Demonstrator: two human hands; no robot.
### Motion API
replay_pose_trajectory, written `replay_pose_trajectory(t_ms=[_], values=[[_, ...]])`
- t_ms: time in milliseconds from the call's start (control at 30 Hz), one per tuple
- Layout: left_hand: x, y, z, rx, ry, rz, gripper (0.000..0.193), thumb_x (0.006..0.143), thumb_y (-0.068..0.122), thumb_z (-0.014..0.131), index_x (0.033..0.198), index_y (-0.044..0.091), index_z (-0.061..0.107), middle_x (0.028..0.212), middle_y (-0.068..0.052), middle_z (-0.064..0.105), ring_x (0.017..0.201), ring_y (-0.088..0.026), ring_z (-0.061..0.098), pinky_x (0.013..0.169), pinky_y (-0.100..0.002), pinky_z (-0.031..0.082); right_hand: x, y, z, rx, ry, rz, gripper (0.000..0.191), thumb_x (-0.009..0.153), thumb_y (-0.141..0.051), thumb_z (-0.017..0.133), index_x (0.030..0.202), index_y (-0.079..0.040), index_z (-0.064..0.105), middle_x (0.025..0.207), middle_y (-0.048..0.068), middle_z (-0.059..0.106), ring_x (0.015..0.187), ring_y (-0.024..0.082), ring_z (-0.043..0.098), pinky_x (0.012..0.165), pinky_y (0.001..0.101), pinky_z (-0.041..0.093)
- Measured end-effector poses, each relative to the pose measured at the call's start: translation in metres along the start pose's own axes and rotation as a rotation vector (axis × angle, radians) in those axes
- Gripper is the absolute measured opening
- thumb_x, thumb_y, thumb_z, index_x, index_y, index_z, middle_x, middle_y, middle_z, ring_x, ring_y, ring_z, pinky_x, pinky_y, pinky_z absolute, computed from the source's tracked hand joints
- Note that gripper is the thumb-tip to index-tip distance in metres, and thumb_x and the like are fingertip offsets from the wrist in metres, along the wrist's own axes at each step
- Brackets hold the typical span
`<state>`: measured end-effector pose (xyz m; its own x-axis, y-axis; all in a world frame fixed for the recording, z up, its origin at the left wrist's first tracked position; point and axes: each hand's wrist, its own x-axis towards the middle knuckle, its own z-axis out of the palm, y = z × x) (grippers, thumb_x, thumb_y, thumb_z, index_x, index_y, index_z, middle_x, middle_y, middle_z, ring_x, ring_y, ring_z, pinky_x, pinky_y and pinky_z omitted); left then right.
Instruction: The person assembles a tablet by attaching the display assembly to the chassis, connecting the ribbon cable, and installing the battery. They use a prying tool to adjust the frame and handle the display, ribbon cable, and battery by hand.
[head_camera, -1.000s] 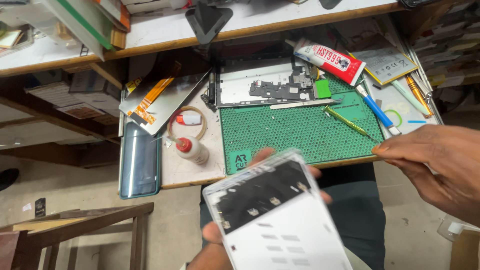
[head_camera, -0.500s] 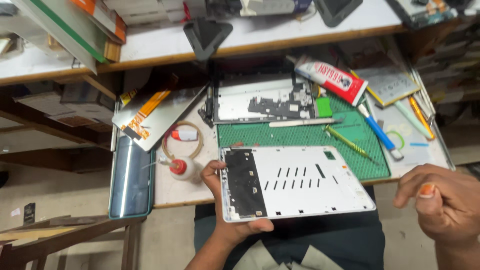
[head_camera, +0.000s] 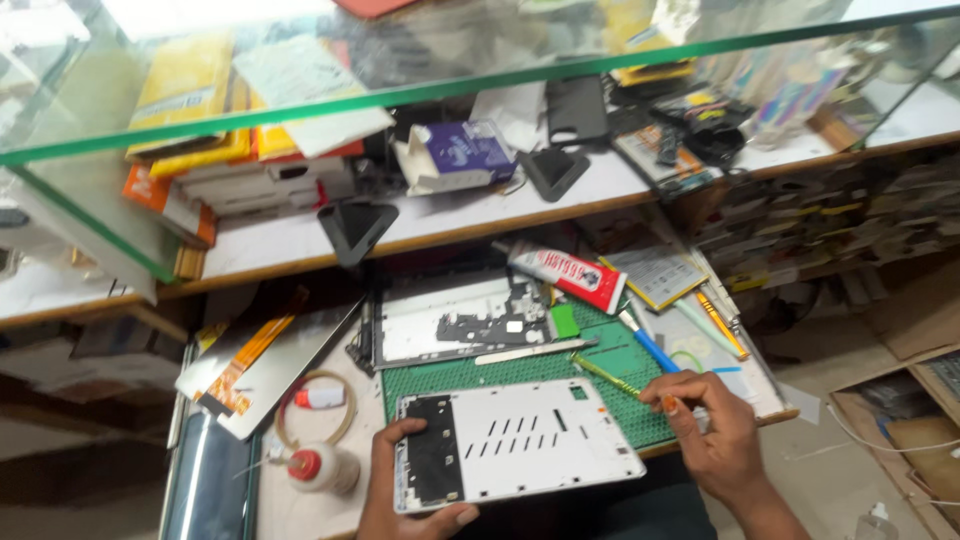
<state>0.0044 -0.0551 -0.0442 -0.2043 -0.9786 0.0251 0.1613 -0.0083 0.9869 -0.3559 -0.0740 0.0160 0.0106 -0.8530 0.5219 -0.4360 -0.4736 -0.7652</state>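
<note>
A white tablet back cover (head_camera: 520, 440) with a black strip and rows of slots lies flat on the near edge of the green cutting mat (head_camera: 470, 375). My left hand (head_camera: 400, 490) grips its left end, thumb under the near edge. My right hand (head_camera: 715, 435) is just right of the cover, fingers curled. Its thumb and forefinger pinch the near end of a thin green tool (head_camera: 605, 375) that lies slanted on the mat.
Behind the mat lies a stripped tablet frame (head_camera: 450, 325). A red and white glue tube (head_camera: 570, 275), a blue-handled tool (head_camera: 650, 345) and papers sit at the right. A red-capped bottle (head_camera: 320, 468), tape ring (head_camera: 315, 410) and glass panel (head_camera: 210, 480) are left. A cluttered shelf (head_camera: 450, 215) runs above.
The cover has come down from mid-air onto the mat, still in my left hand. My right hand has moved left and up to the green tool. The view has tilted upward.
</note>
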Motion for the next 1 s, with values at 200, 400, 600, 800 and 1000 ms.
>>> replay_pose_trajectory(t_ms=[200, 400, 600, 800, 1000], values=[[-0.01, 0.012, -0.006, 0.673, 0.221, 0.247, 0.093, 0.054, 0.025, 0.1, 0.131, 0.002, 0.055, 0.149, -0.031, 0.044, 0.138, -0.041, 0.046, 0.11, -0.051, 0.04, -0.007, 0.024, 0.0, 0.07, -0.006, 0.016, 0.045, 0.107, -0.036, 0.047, 0.078, -0.003, 0.055, 0.072, 0.006, 0.065, 0.064, 0.012, 0.059, 0.063, 0.0274, 0.05], [-0.033, 0.044, 0.014, 0.834, 0.302, 0.304, 0.098, 0.059, 0.043, 0.095, 0.137, -0.001, 0.053, 0.147, -0.025, 0.052, 0.143, -0.04, 0.044, 0.111, -0.049, 0.042, -0.002, 0.016, 0.002, -0.08, -0.038, 0.008, 0.048, 0.105, -0.032, 0.051, 0.072, -0.002, 0.068, 0.07, 0.006, 0.07, 0.059, 0.013, 0.06, 0.058, 0.0259, 0.048], [-0.044, 0.049, 0.026, 1.015, 0.333, 0.4, 0.104, 0.065, 0.05, 0.088, 0.138, -0.012, 0.047, 0.142, -0.03, 0.052, 0.14, -0.05, 0.039, 0.11, -0.056, 0.037, 0.006, -0.003, 0.016, -0.125, 0.037, -0.06, 0.015, 0.098, -0.011, 0.068, 0.101, 0.003, 0.074, 0.1, 0.012, 0.075, 0.091, 0.018, 0.07, 0.079, 0.0279, 0.056], [-0.048, 0.035, 0.031, 1.168, 0.377, 0.44, 0.094, 0.07, 0.052, 0.086, 0.134, -0.009, 0.052, 0.14, -0.026, 0.055, 0.138, -0.047, 0.043, 0.109, -0.055, 0.039, 0.001, 0.004, 0.013, -0.086, 0.022, 0.007, 0.014, 0.103, -0.011, 0.063, 0.104, 0.003, 0.067, 0.097, 0.013, 0.074, 0.089, 0.017, 0.071, 0.081, 0.0288, 0.058], [-0.047, 0.035, 0.038, 1.199, 0.399, 0.422, 0.082, 0.073, 0.046, 0.088, 0.13, -0.003, 0.057, 0.141, -0.026, 0.052, 0.136, -0.048, 0.043, 0.108, -0.056, 0.037, -0.012, 0.026, 0.01, 0.009, 0.098, -0.074, 0.03, 0.115, -0.026, 0.044, 0.096, -0.002, 0.044, 0.082, 0.012, 0.068, 0.07, 0.012, 0.059, 0.07, 0.0247, 0.051]])
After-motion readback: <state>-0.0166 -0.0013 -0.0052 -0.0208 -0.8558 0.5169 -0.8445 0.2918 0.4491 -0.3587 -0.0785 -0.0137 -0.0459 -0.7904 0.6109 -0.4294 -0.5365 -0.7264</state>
